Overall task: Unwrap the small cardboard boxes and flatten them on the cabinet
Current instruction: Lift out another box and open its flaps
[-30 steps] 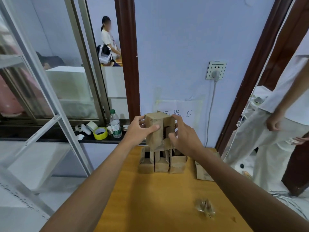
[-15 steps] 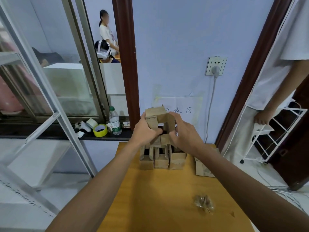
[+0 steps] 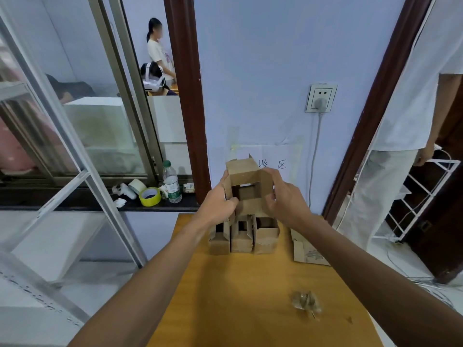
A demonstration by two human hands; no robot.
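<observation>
I hold a small brown cardboard box (image 3: 246, 180) in the air above the cabinet's far end, its flaps spread wide and its hollow inside facing me. My left hand (image 3: 220, 202) grips its left side and my right hand (image 3: 284, 199) grips its right side. Under it, three more small boxes (image 3: 243, 235) stand in a row on the wooden cabinet top (image 3: 240, 296), partly hidden by my hands. A flattened box (image 3: 307, 250) lies to their right.
A crumpled wad of clear tape (image 3: 307, 304) lies on the cabinet near my right forearm. A person in white (image 3: 406, 126) stands in the doorway at right beside a white wire rack (image 3: 421, 196). On the left windowsill sit a bottle (image 3: 172, 182) and yellow tape (image 3: 149, 196).
The box has gone from closed to open: both hands pulled its flaps outward and the top flap now stands up. The person at right moved further into the doorway.
</observation>
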